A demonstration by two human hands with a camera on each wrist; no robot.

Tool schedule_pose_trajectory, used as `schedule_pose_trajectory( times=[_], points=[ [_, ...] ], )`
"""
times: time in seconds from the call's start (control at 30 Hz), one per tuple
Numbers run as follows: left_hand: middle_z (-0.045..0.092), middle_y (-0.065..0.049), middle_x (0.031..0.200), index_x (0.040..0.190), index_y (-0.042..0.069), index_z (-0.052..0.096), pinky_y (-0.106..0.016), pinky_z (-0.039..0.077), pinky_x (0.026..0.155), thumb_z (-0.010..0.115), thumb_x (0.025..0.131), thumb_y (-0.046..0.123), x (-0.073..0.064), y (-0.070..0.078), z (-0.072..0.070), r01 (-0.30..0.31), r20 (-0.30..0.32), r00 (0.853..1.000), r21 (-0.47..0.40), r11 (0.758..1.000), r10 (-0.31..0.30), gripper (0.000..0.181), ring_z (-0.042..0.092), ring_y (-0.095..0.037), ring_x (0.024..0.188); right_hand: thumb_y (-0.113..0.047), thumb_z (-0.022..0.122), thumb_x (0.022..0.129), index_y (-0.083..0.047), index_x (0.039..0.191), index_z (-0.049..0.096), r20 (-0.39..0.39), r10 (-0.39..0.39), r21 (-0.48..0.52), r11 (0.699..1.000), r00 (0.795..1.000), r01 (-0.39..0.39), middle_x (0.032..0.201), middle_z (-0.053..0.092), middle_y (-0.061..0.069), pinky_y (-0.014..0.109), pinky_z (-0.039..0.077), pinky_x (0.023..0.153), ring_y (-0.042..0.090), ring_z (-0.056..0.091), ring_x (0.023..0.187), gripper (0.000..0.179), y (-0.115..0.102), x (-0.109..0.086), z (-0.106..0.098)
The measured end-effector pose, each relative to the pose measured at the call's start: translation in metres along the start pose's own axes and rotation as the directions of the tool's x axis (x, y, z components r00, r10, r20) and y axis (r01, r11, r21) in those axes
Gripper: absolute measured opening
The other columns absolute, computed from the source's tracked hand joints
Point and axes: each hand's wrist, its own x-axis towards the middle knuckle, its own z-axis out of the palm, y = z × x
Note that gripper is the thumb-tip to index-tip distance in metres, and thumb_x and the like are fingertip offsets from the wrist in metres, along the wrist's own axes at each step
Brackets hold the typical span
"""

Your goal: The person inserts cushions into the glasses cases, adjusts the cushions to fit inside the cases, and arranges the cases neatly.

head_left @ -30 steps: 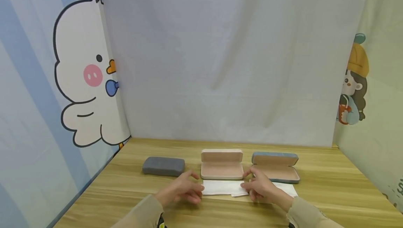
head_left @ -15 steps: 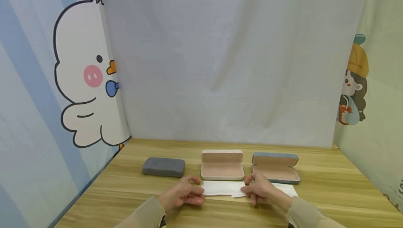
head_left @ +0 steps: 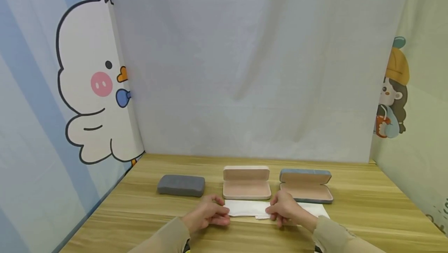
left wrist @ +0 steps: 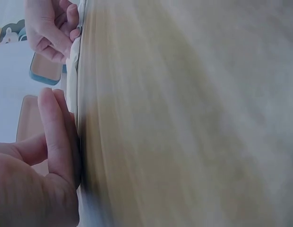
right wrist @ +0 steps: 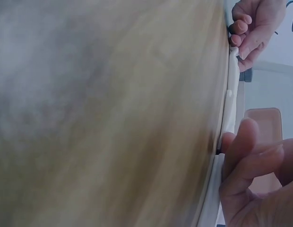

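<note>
A folded white cloth (head_left: 246, 208) lies on the wooden table in front of the cream glasses case (head_left: 247, 188), which stands open. My left hand (head_left: 209, 213) pinches the cloth's left end between thumb and fingers, as the right wrist view shows at its top. At the other end, my right hand (head_left: 286, 208) pinches the cloth with thumb and fingertips. A second white cloth (head_left: 315, 208) lies to the right, partly hidden behind my right hand and wrist. Behind it is a blue glasses case (head_left: 309, 194) with its lid raised.
A closed grey glasses case (head_left: 181, 185) rests on the table, left of the cream one. The wooden tabletop (head_left: 364, 210) reaches back to a pale hanging curtain (head_left: 252, 70). Printed curtains with cartoon figures hang at both sides.
Both hands have moved slightly inward, and their fingers have closed on the ends of the folded white cloth. The glasses cases have stayed in place.
</note>
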Motion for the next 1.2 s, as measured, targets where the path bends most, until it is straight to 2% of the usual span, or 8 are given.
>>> schedule_pose_trajectory(
  times=[0.17,0.4,0.7,0.87,1.03,1.2],
  points=[
    [0.061,-0.009,0.065,0.101,-0.007,0.045,-0.025,0.060,0.055,0.059,0.084,-0.014,0.000,0.000,0.004,0.000,-0.030,1.000,0.012,1.000,0.001,0.023,0.064,-0.012,0.054,0.003,0.068,0.081,0.000,0.070,0.055,-0.014,-0.020,-0.037,0.999,1.000,0.020,0.049,0.060,0.003,0.012,0.033,0.031,0.003,0.048,0.031,0.017,-0.002,0.000,0.003],
    [0.062,-0.006,0.060,0.088,-0.005,0.054,-0.025,0.060,0.055,0.060,0.084,-0.014,0.000,0.004,0.003,0.014,-0.027,1.000,0.042,0.999,-0.013,0.012,0.064,-0.011,0.052,0.003,0.067,0.080,0.001,0.070,0.057,-0.027,-0.023,-0.054,0.998,0.999,0.021,0.049,0.061,0.002,0.012,0.033,0.031,0.003,0.048,0.031,0.015,-0.002,0.001,0.005],
    [0.064,-0.004,0.060,0.082,-0.004,0.060,-0.023,0.060,0.059,0.061,0.084,-0.012,0.003,0.004,-0.003,0.020,-0.006,1.000,0.024,1.000,-0.020,0.009,0.066,-0.010,0.055,0.003,0.067,0.082,0.003,0.071,0.058,0.019,-0.009,0.017,1.000,1.000,0.008,0.051,0.063,0.004,0.013,0.037,0.033,0.004,0.051,0.034,0.014,-0.006,-0.001,-0.002],
    [0.065,-0.004,0.060,0.087,-0.008,0.062,-0.022,0.060,0.059,0.062,0.085,-0.009,0.005,0.011,-0.006,0.042,-0.029,0.999,0.020,0.999,-0.041,0.002,0.066,-0.009,0.056,0.000,0.067,0.085,0.003,0.072,0.060,0.058,-0.002,0.064,0.998,0.998,-0.002,0.053,0.063,0.004,0.015,0.040,0.036,0.005,0.051,0.035,0.015,-0.011,0.003,-0.010],
    [0.066,-0.005,0.061,0.098,-0.014,0.062,-0.020,0.059,0.059,0.061,0.087,-0.007,0.010,0.021,-0.010,0.043,-0.037,0.998,0.024,0.999,-0.042,0.013,0.067,-0.009,0.056,-0.001,0.065,0.087,0.002,0.073,0.058,0.069,-0.032,0.092,0.995,0.997,0.026,0.054,0.063,0.003,0.015,0.041,0.036,0.004,0.051,0.037,0.015,-0.016,0.011,-0.017],
    [0.066,-0.005,0.062,0.101,-0.015,0.062,-0.019,0.059,0.059,0.062,0.088,-0.006,0.017,0.029,-0.012,0.027,-0.033,0.999,0.014,1.000,-0.026,0.016,0.067,-0.009,0.057,-0.002,0.065,0.088,0.004,0.071,0.061,0.054,-0.047,0.085,0.995,0.997,0.042,0.055,0.064,0.005,0.015,0.039,0.037,0.005,0.051,0.038,0.018,-0.019,0.021,-0.024]
  ],
)
